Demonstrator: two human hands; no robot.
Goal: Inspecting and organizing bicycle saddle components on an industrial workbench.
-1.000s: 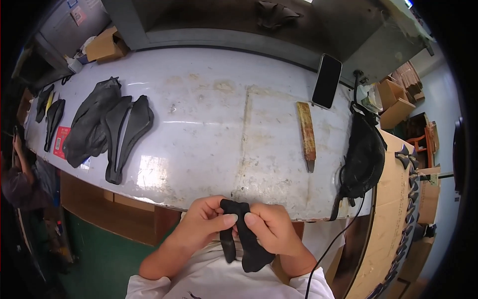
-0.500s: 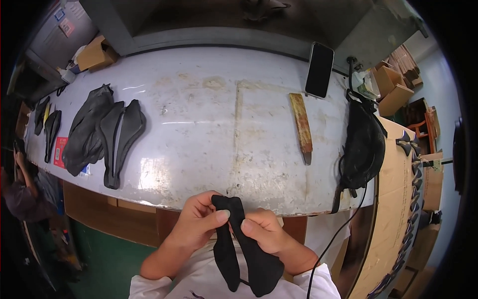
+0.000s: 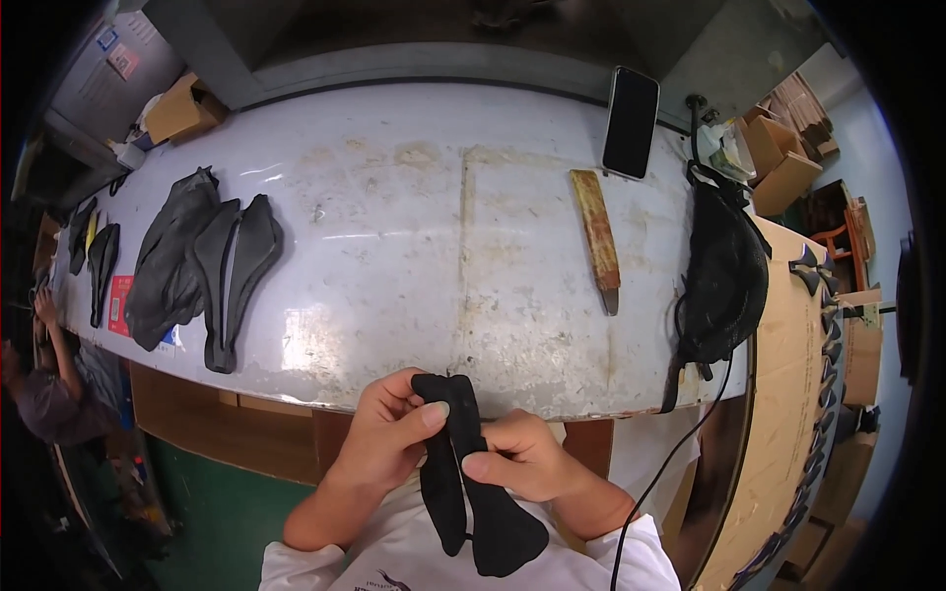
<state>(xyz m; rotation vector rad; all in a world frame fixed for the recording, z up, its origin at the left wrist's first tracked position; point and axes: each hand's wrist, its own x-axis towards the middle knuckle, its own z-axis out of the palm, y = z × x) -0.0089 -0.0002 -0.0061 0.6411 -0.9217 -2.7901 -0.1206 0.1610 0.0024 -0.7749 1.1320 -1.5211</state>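
A black bicycle saddle cover (image 3: pixel 503 522) with a long slot down its middle is held in front of my body, narrow end up, at the table's near edge. My left hand (image 3: pixel 389 428) pinches the narrow end, thumb on the near face and fingers behind. On the other side of the slot, lower down, my right hand (image 3: pixel 522 455) grips the right edge with its thumb pressed on the surface. The fingers behind the cover are partly hidden.
On the table (image 3: pixel 394 266) lie a grey slotted saddle piece (image 3: pixel 258 236), crumpled dark sheets (image 3: pixel 172 266), a worn flat-bladed tool (image 3: pixel 595 236) and a phone (image 3: pixel 631 123). A black mesh bag (image 3: pixel 724 276) sits at right, near a dark cord (image 3: pixel 680 448). Another person (image 3: pixel 59 394) is far left.
My right hand has slid a little down and left along the cover, its thumb now lower. The cover's wide end has swung slightly left and up. My left hand still holds the narrow end.
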